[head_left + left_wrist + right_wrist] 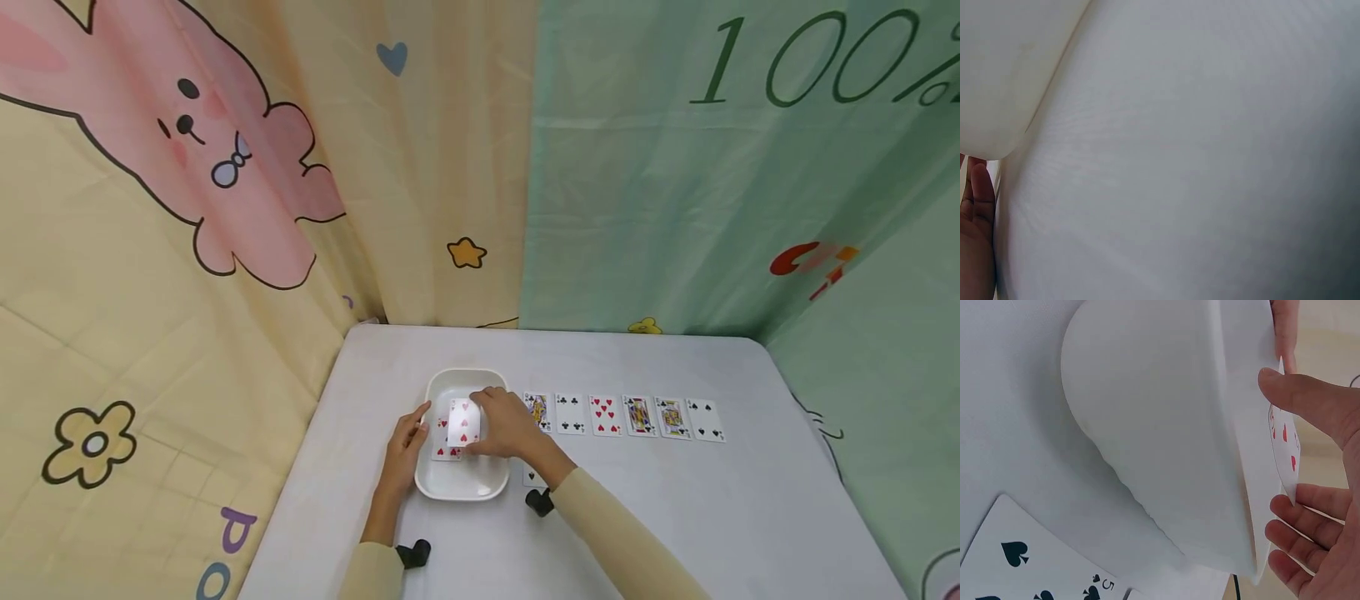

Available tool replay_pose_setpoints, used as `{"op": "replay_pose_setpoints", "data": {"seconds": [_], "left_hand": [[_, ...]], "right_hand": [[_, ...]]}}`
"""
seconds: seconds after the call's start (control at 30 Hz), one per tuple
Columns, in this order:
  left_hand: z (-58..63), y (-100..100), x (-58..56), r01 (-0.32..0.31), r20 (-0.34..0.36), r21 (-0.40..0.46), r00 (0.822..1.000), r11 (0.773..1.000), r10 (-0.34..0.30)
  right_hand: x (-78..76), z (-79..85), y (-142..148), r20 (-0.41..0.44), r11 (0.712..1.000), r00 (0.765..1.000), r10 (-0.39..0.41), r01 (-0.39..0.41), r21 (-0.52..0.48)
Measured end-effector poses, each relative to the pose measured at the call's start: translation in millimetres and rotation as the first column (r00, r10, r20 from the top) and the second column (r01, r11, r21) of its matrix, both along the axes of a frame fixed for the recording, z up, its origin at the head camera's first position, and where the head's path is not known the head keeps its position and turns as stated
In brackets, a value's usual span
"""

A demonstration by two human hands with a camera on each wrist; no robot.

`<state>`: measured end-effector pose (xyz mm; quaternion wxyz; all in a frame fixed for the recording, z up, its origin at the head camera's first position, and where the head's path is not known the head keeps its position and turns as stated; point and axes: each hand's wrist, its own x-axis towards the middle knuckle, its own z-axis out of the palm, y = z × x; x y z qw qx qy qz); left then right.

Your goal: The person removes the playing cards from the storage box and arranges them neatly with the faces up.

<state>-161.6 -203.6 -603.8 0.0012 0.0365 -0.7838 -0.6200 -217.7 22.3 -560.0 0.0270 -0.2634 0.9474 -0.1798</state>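
Note:
A playing card with red hearts is held by its edges in my right hand, over a white tray. In the right wrist view, the thumb meets one end of this card and fingertips meet the other. Beneath it, another red heart card lies in the tray, partly covered. My left hand rests against the tray's left side with its fingers stretched along the rim. The left wrist view shows those fingers beside the tray's corner.
Several face-up cards form a row right of the tray, picture cards among them. A five of spades lies nearer, partly hidden by the right arm in the head view. The white table ends at curtains behind and beside it.

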Motion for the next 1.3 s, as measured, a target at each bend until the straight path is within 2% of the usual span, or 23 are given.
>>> {"op": "replay_pose_setpoints", "data": {"seconds": [0.23, 0.4, 0.63, 0.7, 0.87, 1.07, 1.3], "left_hand": [[1.7, 3, 2.1, -0.028, -0.024, 0.001, 0.999, 1.000, 0.028], [-1.2, 1, 0.0, -0.009, -0.013, -0.017, 1.000, 1.000, 0.009], [-31.4, -2, -8.6, -0.040, -0.012, -0.011, 0.999, 0.999, 0.040], [-34.4, -2, -8.8, -0.049, -0.020, -0.025, 0.999, 0.999, 0.048], [-36.1, -2, -9.3, -0.064, -0.021, -0.023, 0.998, 0.998, 0.064], [-37.7, -2, -10.4, -0.062, -0.015, -0.020, 0.998, 0.998, 0.062], [-39.4, -3, -11.2, -0.058, -0.008, -0.010, 0.998, 0.998, 0.058]], "right_hand": [[5.7, 12.9, 19, 0.035, 0.997, 0.999, -0.035, 0.038, -0.061], [7.8, 14.5, 33, 0.033, 0.996, 0.998, -0.060, 0.062, -0.066], [13.2, 14.0, 57, 0.047, 0.991, 0.993, -0.110, 0.113, -0.068], [15.0, 14.4, 66, 0.048, 0.989, 0.990, -0.132, 0.135, -0.064], [20.7, 14.2, 89, 0.041, 0.982, 0.983, -0.179, 0.181, -0.051], [28.6, 11.8, 119, 0.042, 0.978, 0.979, -0.199, 0.201, -0.049], [38.4, -2.1, 153, -0.009, 0.980, 0.980, -0.201, 0.201, 0.004]]}}
